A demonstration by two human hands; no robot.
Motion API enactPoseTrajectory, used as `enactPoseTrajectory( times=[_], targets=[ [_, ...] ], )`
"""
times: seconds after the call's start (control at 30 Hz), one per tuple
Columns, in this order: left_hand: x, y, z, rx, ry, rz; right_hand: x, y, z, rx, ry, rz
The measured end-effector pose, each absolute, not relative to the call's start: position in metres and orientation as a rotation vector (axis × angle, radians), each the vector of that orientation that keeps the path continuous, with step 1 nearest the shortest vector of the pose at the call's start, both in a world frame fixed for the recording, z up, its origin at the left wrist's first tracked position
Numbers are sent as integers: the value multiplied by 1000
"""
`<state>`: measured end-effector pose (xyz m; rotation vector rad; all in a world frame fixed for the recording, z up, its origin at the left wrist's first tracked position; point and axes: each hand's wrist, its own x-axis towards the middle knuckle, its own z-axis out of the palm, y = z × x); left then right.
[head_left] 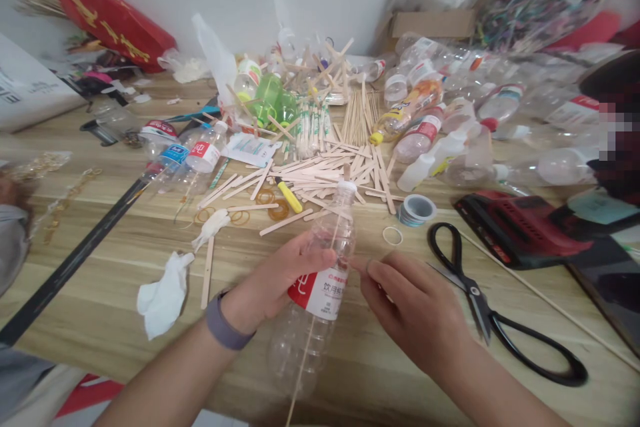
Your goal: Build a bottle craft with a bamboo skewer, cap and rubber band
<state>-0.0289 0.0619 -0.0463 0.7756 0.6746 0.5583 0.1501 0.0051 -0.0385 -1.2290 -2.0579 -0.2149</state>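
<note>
Two white scraps [165, 297] are lying left of your left hand [283, 273], whose fingers are wrapping one bottle [325, 297]. Your right hand [410, 300] is bending its fingers nearly closed beside it, any hold unclear; one pair of scissors [475, 291] is edging close rightward, leaving little room.

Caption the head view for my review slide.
Left hand gripping a labelled plastic bottle, right hand close beside it, scissors lying on the wooden table.
</note>
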Motion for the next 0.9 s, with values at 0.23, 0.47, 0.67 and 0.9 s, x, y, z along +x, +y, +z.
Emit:
enactPoseTrajectory(
  times=[0.23,0.47,0.67,0.9],
  targets=[
    [-30,64,-41,724,757,567,139,-5,-44,-1111,-2097,45],
    [-40,65,-33,725,617,623,145,-4,-27,-1180,-1949,233],
    [-38,65,-39,742,572,615,161,-6,-22,-1204,-1961,312],
    [-40,66,-39,710,524,635,174,-25,-29,-1252,-2025,649]
  ],
)
